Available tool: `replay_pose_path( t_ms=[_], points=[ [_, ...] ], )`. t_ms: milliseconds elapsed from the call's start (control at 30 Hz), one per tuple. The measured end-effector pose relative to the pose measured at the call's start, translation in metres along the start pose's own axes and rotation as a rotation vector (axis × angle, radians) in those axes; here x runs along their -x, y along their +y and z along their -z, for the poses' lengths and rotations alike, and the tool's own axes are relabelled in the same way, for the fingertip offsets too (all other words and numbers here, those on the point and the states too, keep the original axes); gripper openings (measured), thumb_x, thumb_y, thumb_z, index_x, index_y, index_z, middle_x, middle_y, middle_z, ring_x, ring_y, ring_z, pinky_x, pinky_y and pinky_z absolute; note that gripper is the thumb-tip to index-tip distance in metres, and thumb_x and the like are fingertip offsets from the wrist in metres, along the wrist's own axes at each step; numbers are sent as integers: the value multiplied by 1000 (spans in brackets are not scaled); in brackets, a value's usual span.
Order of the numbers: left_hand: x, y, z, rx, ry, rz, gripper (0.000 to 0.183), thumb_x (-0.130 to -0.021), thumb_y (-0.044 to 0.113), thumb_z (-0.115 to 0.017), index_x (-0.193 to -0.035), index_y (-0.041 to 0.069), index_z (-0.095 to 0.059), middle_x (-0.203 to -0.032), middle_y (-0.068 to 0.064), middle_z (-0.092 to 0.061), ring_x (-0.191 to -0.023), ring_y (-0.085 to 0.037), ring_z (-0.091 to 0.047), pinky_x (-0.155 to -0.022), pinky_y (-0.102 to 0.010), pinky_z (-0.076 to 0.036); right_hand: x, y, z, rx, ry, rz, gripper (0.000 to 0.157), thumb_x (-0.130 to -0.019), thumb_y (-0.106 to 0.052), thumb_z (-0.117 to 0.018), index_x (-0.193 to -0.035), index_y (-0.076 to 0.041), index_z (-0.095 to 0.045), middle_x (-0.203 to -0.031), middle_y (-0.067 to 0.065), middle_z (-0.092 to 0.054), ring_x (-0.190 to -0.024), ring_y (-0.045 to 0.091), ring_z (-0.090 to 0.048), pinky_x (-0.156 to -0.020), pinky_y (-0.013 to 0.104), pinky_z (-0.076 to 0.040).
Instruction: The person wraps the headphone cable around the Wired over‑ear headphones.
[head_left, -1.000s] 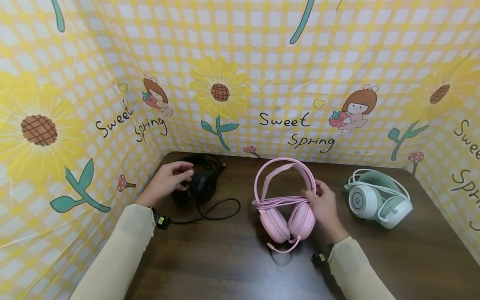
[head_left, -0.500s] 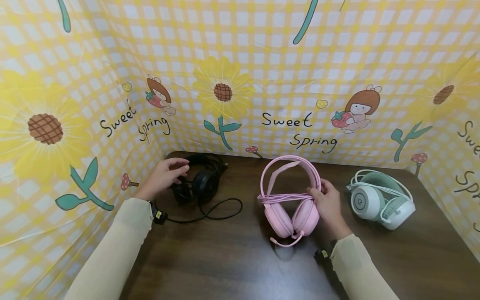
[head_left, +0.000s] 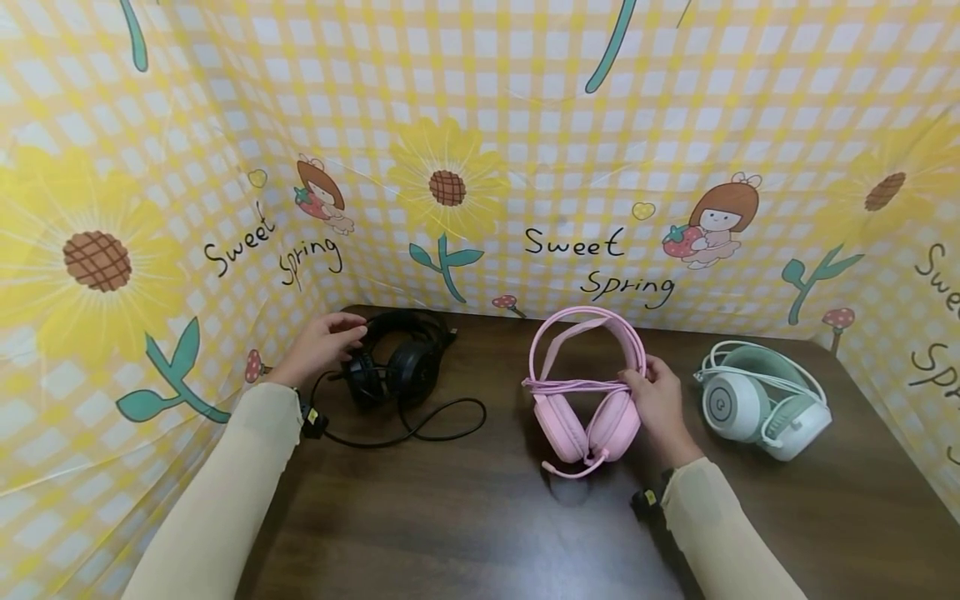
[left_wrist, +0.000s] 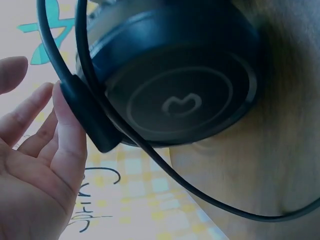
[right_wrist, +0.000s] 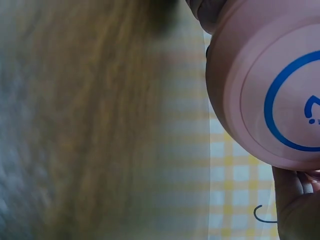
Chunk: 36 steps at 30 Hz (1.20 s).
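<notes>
A black headset (head_left: pixel 414 368) rests on the table at the back left. My left hand (head_left: pixel 318 343) is at its left side with extended fingers. In the left wrist view, fingertips touch a black slim piece (left_wrist: pixel 92 117) beside the earcup (left_wrist: pixel 185 95), the thumb standing apart. My right hand (head_left: pixel 660 404) grips the right side of a pink headset (head_left: pixel 558 425), upright with its headband on top. Pink cable is bundled across its middle, and its microphone boom (head_left: pixel 573 475) curves below the cups. The right wrist view has the pink earcup (right_wrist: pixel 255 100) covering much of that hand.
A white and mint-green headset (head_left: pixel 731 404), its cable wrapped around it, lies at the right. The black headset's cable (head_left: pixel 484 412) loops over the brown table (head_left: pixel 450 517). Yellow checked cloth (head_left: pixel 555 150) walls the back and sides.
My left hand has drawn back leftward, uncovering more of the black headset. The pink headset has shifted slightly right and up in the head view, still held by my right hand.
</notes>
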<state>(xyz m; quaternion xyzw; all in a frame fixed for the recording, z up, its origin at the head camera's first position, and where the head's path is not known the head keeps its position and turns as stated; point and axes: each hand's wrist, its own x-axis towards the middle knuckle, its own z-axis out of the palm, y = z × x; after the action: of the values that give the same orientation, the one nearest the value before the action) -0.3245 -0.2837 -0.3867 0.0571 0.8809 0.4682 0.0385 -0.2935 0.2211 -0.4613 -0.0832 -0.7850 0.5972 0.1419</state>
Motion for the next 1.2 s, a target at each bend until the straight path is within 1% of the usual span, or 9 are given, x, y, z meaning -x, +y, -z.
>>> replay_pose_path(
  t_ms=[200,300,500,700,833,933,1000,1100,1200],
  points=[
    [-11,-8,5,-19,20,14,43,-101,28,-53,-133,-1,-53,-128,-25,-55,-112,-40,-56,-84,-48,-51,-6,4,1,2,-2,-30,37,-86,-13,-65,-119,3,-61,-88,10,-60,-75,17,-55,-66,23,-44],
    [-16,-14,7,-28,25,19,42,-101,27,-53,-132,-3,-54,-125,-28,-55,-111,-42,-56,-86,-52,-49,-10,8,2,-3,-4,-48,37,-86,-13,-65,-119,3,-61,-91,11,-60,-78,18,-54,-67,23,-44],
    [-27,-25,9,-66,18,33,45,-101,28,-54,-132,-4,-54,-122,-26,-57,-109,-40,-56,-91,-51,-47,-16,8,5,-2,-24,-79,37,-88,-15,-63,-119,5,-60,-100,17,-59,-85,22,-54,-70,22,-45],
    [-33,-37,12,-150,-17,97,50,-100,33,-54,-134,-3,-53,-124,-22,-57,-107,-35,-57,-91,-51,-46,-19,11,4,-11,-52,-115,38,-88,-16,-62,-118,7,-60,-104,19,-58,-89,24,-51,-72,23,-44],
    [-35,-38,11,-169,-32,114,50,-101,31,-52,-136,-5,-50,-121,-23,-57,-98,-30,-58,-88,-52,-45,-23,14,4,-29,-58,-140,35,-89,-16,-61,-115,7,-60,-102,17,-57,-88,24,-51,-72,24,-43],
    [-39,-39,11,-168,-20,120,50,-101,31,-52,-136,-5,-50,-118,-25,-57,-86,-26,-57,-85,-52,-45,-26,16,3,-35,-61,-157,35,-89,-16,-61,-114,8,-59,-101,17,-57,-87,23,-51,-71,24,-44],
    [-41,-41,11,-171,-16,127,52,-101,32,-53,-137,-5,-49,-121,-26,-56,-83,-23,-56,-84,-52,-45,-29,17,2,-36,-60,-171,36,-90,-17,-61,-115,8,-58,-102,16,-56,-87,23,-51,-71,23,-44],
    [-44,-45,11,-167,-18,141,54,-100,30,-54,-139,-6,-46,-127,-26,-54,-86,-28,-58,-83,-52,-46,-31,18,1,-37,-57,-184,38,-89,-17,-60,-117,9,-58,-104,17,-55,-89,22,-50,-71,24,-44],
    [-48,-52,11,-189,-38,155,58,-100,30,-54,-142,-7,-40,-137,-28,-47,-103,-36,-56,-89,-51,-46,-33,18,-1,-37,-64,-193,39,-90,-18,-60,-117,10,-58,-104,16,-54,-89,22,-49,-72,24,-43]
  ],
)
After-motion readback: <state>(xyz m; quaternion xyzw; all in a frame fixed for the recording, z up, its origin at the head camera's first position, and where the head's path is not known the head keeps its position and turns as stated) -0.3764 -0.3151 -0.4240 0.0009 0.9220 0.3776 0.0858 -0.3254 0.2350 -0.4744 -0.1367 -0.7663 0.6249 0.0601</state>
